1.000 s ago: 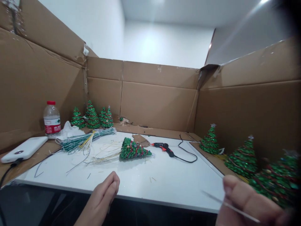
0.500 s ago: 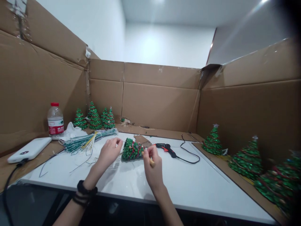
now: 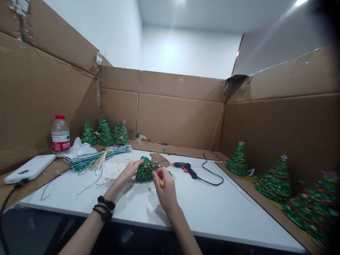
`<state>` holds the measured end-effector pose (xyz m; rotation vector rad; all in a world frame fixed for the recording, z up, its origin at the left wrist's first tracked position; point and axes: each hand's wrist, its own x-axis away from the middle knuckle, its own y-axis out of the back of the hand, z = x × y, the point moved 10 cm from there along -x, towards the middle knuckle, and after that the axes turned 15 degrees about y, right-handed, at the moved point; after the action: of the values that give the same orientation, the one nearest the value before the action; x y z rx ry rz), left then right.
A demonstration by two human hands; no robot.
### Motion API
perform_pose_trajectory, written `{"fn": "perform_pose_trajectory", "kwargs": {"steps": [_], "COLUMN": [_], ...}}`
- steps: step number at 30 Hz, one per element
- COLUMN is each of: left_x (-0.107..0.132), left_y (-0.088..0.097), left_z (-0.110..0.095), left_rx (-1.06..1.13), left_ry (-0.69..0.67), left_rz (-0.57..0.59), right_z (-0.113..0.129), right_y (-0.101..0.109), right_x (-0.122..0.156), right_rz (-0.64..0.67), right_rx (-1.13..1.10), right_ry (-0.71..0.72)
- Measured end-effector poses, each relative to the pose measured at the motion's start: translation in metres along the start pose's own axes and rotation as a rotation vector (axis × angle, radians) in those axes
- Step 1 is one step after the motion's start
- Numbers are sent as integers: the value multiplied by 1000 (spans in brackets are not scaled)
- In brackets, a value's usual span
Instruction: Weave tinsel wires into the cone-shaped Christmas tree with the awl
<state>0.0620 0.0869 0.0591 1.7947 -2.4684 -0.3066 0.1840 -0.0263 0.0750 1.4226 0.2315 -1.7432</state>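
Observation:
A small green beaded Christmas tree with a red garland lies on its side on the white tabletop. My left hand holds it from the left, with the fingers against its upper left side. Over its right part, my right hand is closed around a tool with a short wooden handle; the tool's tip is hidden. Just beyond the tree is a piece of brown cardboard. A black and orange glue gun rests to the right.
Green and white wire strands are bundled at left, near a bottle, crumpled tissue and white power bank. Several finished trees stand at back left. More trees line the right side. Cardboard walls enclose the table.
My left hand has moved right and taken hold of the tree, from which it was apart before. My right hand, with the wooden-handled tool, has shifted slightly left over the tree.

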Motion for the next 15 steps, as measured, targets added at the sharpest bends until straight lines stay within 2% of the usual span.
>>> {"fn": "perform_pose_trajectory", "kwargs": {"steps": [6,12,15], "left_x": [-16,-27,-27], "left_y": [-2,-4,-1], "left_z": [13,21,22], "left_rx": [35,33,7], "left_ry": [46,0,-27], "left_rz": [-26,-12,-45], "right_z": [1,5,4], "right_y": [0,2,-1], "right_x": [0,1,1], "right_rz": [4,-10,9], "right_rx": [10,31,17], "right_ry": [16,28,24]}}
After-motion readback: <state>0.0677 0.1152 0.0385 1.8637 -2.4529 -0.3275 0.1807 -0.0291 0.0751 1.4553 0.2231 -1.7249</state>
